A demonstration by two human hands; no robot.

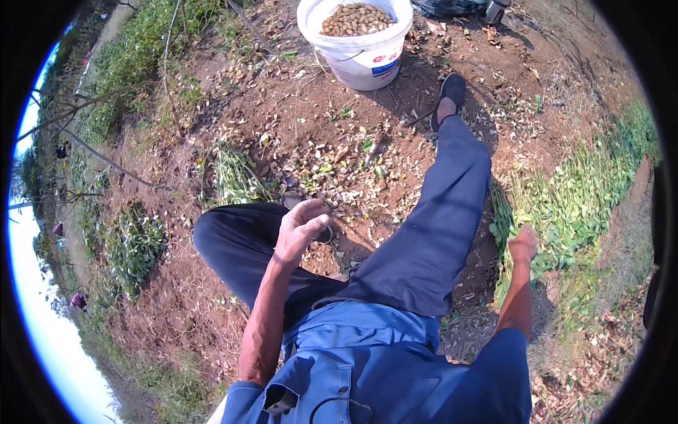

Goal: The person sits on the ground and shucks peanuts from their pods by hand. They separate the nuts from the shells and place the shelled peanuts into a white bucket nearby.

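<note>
My left hand (302,230) hovers above my bent left leg, with its fingers loosely curled and the thumb apart. Nothing shows in it. Over on the right, my right hand (523,244) is at the near-left edge of a long pile of pulled green leafy plants (574,201). Its fingers look curled in among the stems, but whether they grip any is hidden. Beyond my feet stands a white plastic bucket (357,71) that bears printing. Unshelled peanuts (357,20) lie inside it.
A small bundle of plants (235,177) lies beyond my left knee, and a leafy clump (135,246) is farther left. Bare branches (106,164) reach in from the left. Dry leaves litter the brown soil (296,122). My right leg (439,212) stretches toward the bucket.
</note>
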